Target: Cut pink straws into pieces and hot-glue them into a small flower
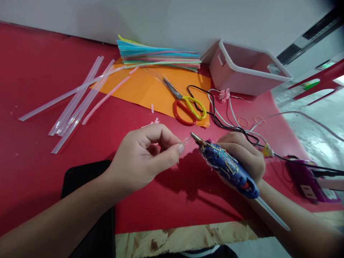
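Note:
My left hand [145, 157] pinches a small pink straw piece [186, 140] between thumb and forefinger, above the red table cover [40, 161]. My right hand [245, 156] grips a blue hot glue gun [228, 168] smeared with dried glue. A clear glue stick pokes out of the gun's back. The gun's metal nozzle [195, 137] points left and almost touches the straw piece.
Clear glue sticks [77, 102] lie at the left. Orange paper [145, 89] holds red and yellow scissors [185, 105], with a stack of coloured straws [161, 57] behind. A pink bin [244, 70], a pink straw flower [224, 95], cables, rubber bands, a purple power strip [309, 181] and a black phone [88, 208] surround my hands.

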A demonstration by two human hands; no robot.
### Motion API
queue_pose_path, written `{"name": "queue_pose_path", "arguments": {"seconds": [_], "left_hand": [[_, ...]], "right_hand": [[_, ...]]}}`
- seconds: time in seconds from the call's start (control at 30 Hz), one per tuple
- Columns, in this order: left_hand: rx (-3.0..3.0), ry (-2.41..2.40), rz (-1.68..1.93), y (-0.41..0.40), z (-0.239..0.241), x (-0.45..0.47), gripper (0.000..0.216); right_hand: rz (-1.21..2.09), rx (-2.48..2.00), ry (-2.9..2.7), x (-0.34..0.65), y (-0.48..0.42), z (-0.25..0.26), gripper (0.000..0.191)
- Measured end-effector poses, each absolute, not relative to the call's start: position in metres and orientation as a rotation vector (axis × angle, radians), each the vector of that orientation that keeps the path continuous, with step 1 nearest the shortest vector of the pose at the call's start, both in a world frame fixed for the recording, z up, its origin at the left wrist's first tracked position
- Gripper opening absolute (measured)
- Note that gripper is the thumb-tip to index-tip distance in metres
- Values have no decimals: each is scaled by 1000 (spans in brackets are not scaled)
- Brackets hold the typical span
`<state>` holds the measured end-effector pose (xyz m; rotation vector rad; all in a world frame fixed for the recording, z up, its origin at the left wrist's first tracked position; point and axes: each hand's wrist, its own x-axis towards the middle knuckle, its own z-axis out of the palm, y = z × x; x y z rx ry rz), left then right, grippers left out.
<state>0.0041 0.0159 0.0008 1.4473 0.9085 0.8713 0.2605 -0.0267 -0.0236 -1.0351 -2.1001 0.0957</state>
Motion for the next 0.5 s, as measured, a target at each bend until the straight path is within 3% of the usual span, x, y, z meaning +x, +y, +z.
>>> {"name": "queue_pose_path", "arguments": {"seconds": [0.5], "left_hand": [[1434, 890, 876, 16, 3, 4, 14]], "right_hand": [[71, -1032, -2101, 259, -27, -22, 10]]}}
